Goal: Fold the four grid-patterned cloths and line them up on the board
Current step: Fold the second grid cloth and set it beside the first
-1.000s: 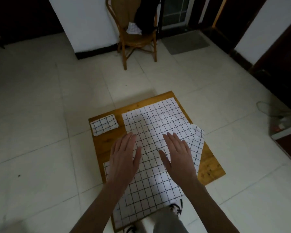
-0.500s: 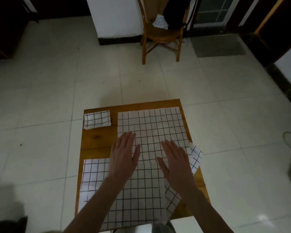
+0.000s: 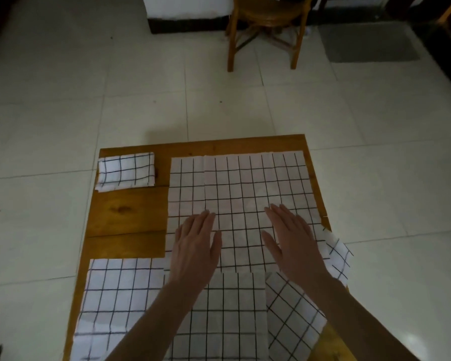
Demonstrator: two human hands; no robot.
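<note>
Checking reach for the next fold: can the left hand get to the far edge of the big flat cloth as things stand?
Probably yes. The left hand lies flat and open on the big flat cloth, and nothing sits on the cloth between it and that edge. The folded cloth lies off to the left, apart.

Both hands, left (image 3: pixel 195 247) and right (image 3: pixel 292 243), lie flat, fingers extended, on the spread cloth (image 3: pixel 240 188); 1 folded cloth (image 3: pixel 125 171) sits at the board's (image 3: pixel 125 214) far-left corner.

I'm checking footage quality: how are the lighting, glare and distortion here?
Head view: dim overall, corners falling dark; a soft glare patch on the floor tiles; wide-angle bowing along the board edges; hands, left hand and right hand, and the cloth grid stay sharp.
</note>
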